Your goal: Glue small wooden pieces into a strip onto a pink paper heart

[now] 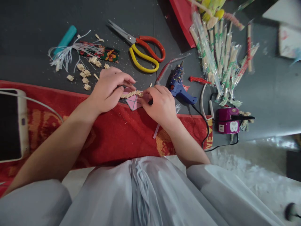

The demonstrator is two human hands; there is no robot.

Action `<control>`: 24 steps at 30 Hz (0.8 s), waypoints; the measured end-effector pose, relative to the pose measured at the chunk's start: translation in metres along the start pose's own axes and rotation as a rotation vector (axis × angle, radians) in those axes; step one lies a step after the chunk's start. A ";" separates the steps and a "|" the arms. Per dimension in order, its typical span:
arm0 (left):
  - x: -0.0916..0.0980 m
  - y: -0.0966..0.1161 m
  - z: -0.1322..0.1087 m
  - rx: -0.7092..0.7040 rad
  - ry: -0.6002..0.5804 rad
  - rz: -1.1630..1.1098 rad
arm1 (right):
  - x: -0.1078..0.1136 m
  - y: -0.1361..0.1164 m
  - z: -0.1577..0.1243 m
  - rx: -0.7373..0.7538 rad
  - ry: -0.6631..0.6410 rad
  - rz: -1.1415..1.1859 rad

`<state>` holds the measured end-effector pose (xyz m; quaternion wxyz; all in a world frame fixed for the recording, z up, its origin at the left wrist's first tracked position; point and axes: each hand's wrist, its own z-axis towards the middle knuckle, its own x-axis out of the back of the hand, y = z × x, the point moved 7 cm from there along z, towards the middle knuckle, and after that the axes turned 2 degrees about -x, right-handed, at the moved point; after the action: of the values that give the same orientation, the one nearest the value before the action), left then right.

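Note:
Between my two hands is a row of small pale wooden pieces (131, 94), curved along the upper part of a pink card (134, 103) with dark crossing lines. My left hand (110, 89) has its thumb and bent fingers closed on the row's left end. At the other end, my right hand (161, 102) pinches the row and the card's edge between thumb and fingers; its fingertips are partly hidden. Loose wooden pieces (85, 73) lie beyond my left hand. A blue hot glue gun (180, 89) rests just right of my right hand.
Scissors (143, 53) with red and yellow handles lie ahead. Left of them are a teal tube (66, 40) and white string (64, 56). Wrapped sticks (221, 56) spread at right, near a purple power adapter (227, 121) with cords. A tablet (11, 125) sits on the red cloth (113, 135).

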<state>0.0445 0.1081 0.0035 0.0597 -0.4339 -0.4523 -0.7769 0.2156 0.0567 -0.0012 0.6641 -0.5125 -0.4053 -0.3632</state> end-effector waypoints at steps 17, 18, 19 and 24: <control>0.000 0.001 0.000 -0.003 -0.009 -0.018 | -0.006 0.001 0.002 0.000 -0.012 0.011; 0.000 0.001 0.000 0.003 -0.008 -0.014 | -0.006 0.001 0.002 -0.001 -0.013 0.006; 0.000 0.000 -0.001 0.008 -0.009 -0.011 | -0.006 0.001 0.002 -0.001 -0.013 0.001; -0.002 -0.001 -0.001 -0.028 -0.008 0.003 | -0.005 0.000 0.003 0.009 -0.006 -0.005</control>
<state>0.0443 0.1075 0.0014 0.0530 -0.4384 -0.4407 -0.7815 0.2129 0.0596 -0.0048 0.6644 -0.5094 -0.4102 -0.3617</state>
